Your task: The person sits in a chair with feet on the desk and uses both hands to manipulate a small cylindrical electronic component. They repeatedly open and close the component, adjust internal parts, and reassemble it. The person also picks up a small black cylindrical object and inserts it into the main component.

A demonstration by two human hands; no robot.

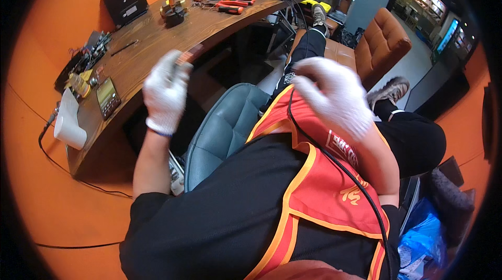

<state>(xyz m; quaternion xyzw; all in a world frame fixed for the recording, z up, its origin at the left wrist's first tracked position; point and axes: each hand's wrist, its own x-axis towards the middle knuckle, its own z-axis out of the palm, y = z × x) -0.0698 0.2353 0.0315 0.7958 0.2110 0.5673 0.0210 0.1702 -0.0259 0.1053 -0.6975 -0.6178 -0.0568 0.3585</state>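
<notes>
My left hand [167, 91], in a white knit glove, is raised beside the front edge of the wooden desk. Its fingertips pinch a small orange-brown piece [185, 58], too blurred to name. My right hand [337, 94], gloved the same way, hovers over the red apron [314, 162] on my lap. Its thumb and fingers are curved and apart, with nothing visible between them. A black cable [334, 157] runs down the apron beneath that hand.
Pliers with red handles [230, 8] lie farther along the desk [151, 39]. A black laptop-like device [125, 0] leans on the orange wall. Nearer are a phone-like device [107, 98] and a white roll [69, 123]. A grey-green padded chair [225, 123] stands beside me.
</notes>
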